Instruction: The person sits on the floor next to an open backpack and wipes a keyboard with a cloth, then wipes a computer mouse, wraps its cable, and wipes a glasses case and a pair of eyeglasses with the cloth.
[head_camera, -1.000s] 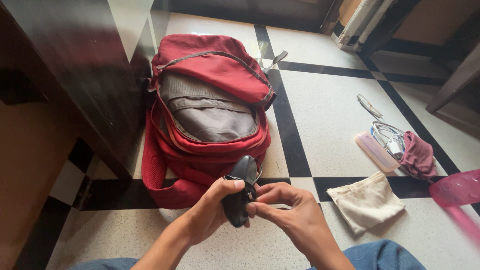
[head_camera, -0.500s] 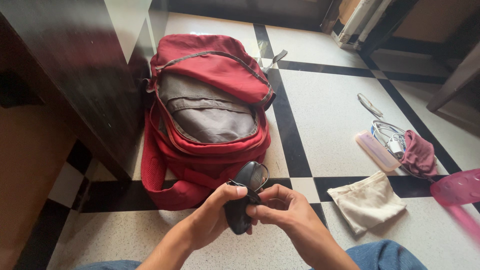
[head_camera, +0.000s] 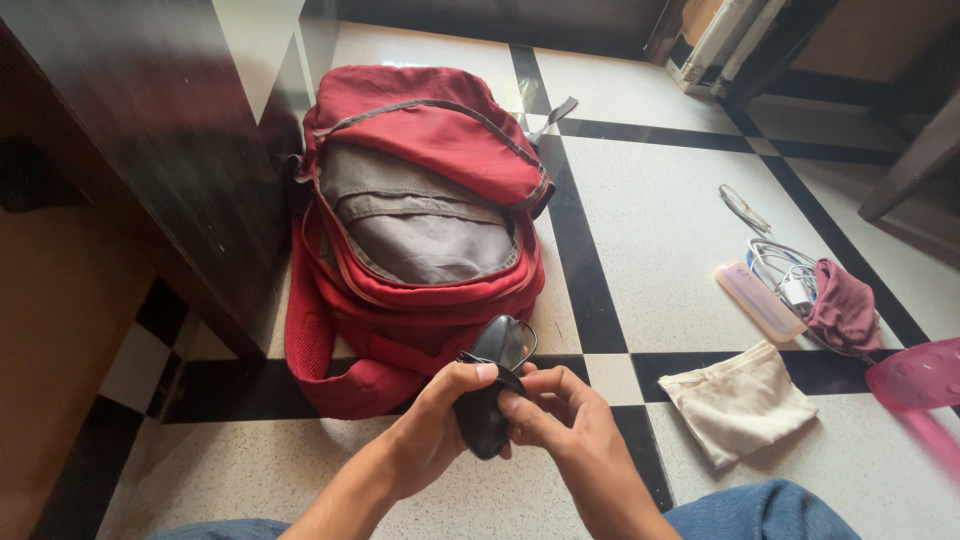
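Fingers of the left hand (head_camera: 432, 440) and the right hand (head_camera: 565, 420) are curled shut around a pair of dark folded sunglasses (head_camera: 490, 385), which is held upright between both palms, one lens showing above the fingertips. Just beyond, an open red fabric backpack (head_camera: 420, 230) is laid on the tiled floor (head_camera: 660, 190).

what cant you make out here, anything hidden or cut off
All in the head view:
- Dark sunglasses: lower half covered by the left hand and right hand.
- Red backpack: inside hidden by its grey lining; left side shaded by the dark cabinet.
- Pink plastic thing: cut off by the right edge and blurred.
- White cables: partly under a maroon cloth.
- Beige pouch: contents not visible.
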